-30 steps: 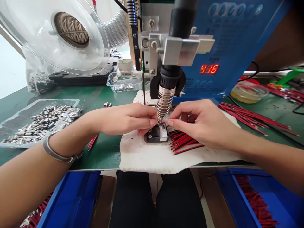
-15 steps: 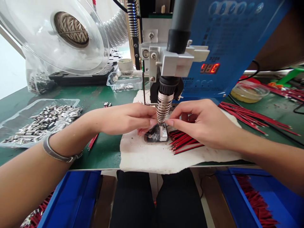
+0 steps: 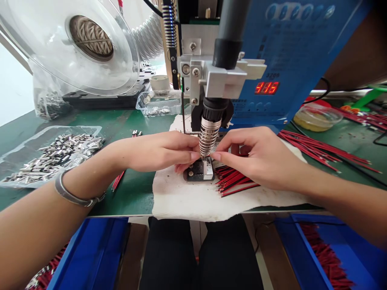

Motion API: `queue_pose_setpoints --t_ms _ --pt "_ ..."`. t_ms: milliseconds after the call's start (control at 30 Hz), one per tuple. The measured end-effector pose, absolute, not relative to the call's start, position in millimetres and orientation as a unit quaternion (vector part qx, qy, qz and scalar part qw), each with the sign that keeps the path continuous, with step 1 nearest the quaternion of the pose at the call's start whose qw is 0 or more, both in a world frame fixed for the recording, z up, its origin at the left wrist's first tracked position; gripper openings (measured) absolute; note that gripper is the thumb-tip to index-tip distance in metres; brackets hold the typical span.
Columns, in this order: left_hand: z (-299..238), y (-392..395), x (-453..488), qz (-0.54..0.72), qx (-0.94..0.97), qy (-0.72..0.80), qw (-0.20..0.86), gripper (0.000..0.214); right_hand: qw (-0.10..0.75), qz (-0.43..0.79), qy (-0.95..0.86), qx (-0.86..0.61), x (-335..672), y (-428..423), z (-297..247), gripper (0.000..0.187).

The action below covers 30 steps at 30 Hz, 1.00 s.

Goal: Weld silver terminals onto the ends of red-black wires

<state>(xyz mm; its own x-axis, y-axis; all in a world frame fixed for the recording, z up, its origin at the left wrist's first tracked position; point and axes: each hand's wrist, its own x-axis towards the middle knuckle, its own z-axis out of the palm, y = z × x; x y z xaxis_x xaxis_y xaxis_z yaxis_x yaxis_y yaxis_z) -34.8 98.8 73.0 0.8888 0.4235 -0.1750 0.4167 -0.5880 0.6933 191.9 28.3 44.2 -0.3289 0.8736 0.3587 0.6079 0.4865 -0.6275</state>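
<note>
My left hand [image 3: 165, 151] is closed in a pinch at the left of the soldering iron's tip [image 3: 204, 156]; what its fingertips grip is too small and hidden to name. From the right, my right hand [image 3: 252, 155] pinches close to the same tip, on what looks like a thin red-and-black wire, mostly covered by the fingers. A coiled metal guard [image 3: 209, 137] surrounds the iron above both hands. Directly under the tip stands a small fixture with a white metal block [image 3: 208, 169]. A bundle of red-and-black wires [image 3: 232, 181] lies below my right hand on a white cloth [image 3: 181, 201].
A clear tray of metal connector sleeves [image 3: 60, 153] sits at the left. Behind it stands a large clear reel [image 3: 57, 76]. The blue soldering machine [image 3: 281, 48] rises at the back right. More red wires [image 3: 320, 149] lie right. Blue bins [image 3: 99, 249] are below the table edge.
Both hands stay in nearly the same place. Smoke over the fixture's base has thinned, and the machine's red display shows different characters.
</note>
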Motion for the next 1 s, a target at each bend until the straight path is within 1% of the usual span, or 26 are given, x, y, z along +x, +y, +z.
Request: queue_pose_setpoints --t_ms 433,533,700,867,1000 --pt "71.2 97.8 -35.2 -0.005 0.892 0.219 0.395 0.026 0.333 0.192 -0.797 -0.465 192.2 27.3 41.1 0.015" --pt "68.4 98.6 -37.0 -0.008 0.887 0.22 0.406 0.025 0.331 0.162 -0.821 -0.435 194.7 29.2 38.5 0.014" --pt "66.9 101.4 -39.4 -0.023 0.879 0.211 0.426 0.028 0.32 0.102 -0.877 -0.344 201.6 34.7 36.4 0.01" --pt "69.7 100.6 -38.2 -0.027 0.884 0.216 0.413 0.033 0.296 0.063 -0.906 -0.296 208.0 38.9 36.5 0.014" --pt "72.0 97.9 -37.0 -0.022 0.895 0.225 0.385 0.028 0.284 0.064 -0.91 -0.295 210.6 39.9 36.5 0.014"
